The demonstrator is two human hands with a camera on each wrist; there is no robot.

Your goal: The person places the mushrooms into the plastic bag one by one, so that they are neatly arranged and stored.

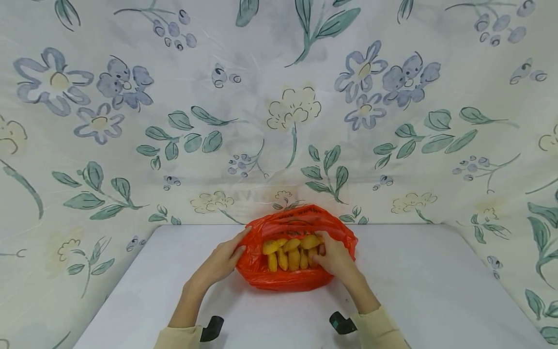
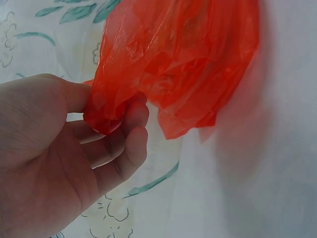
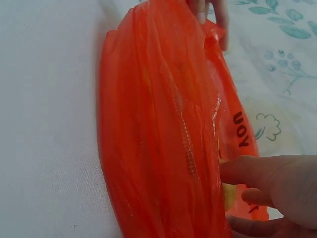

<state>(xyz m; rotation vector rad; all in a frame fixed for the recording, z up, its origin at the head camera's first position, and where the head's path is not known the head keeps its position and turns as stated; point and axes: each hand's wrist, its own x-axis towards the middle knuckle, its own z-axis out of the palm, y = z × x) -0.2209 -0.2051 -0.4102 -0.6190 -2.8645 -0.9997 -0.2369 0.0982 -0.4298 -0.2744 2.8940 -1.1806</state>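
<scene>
A red plastic bag (image 1: 287, 281) lies on the table with its mouth spread wide. Inside it, several plump, elongated yellow fruits (image 1: 293, 259) sit packed in two rows, the back ones rounder in outline. My left hand (image 1: 221, 261) pinches the bag's left edge between thumb and fingers; in the left wrist view the gathered red film (image 2: 111, 109) shows between them. Reaching into the mouth from the right, my right hand (image 1: 340, 259) has thumb and fingers curled about a yellow fruit at the row's right end. The right wrist view shows only a strip of yellow (image 3: 228, 197) there.
The white table (image 1: 418, 286) extends on both sides of the bag. Close behind the bag hangs a flower-printed cloth (image 1: 261, 145), which also lines the sides. A dark wrist-camera mount (image 1: 212, 328) sits by the left sleeve, another (image 1: 342, 323) by the right.
</scene>
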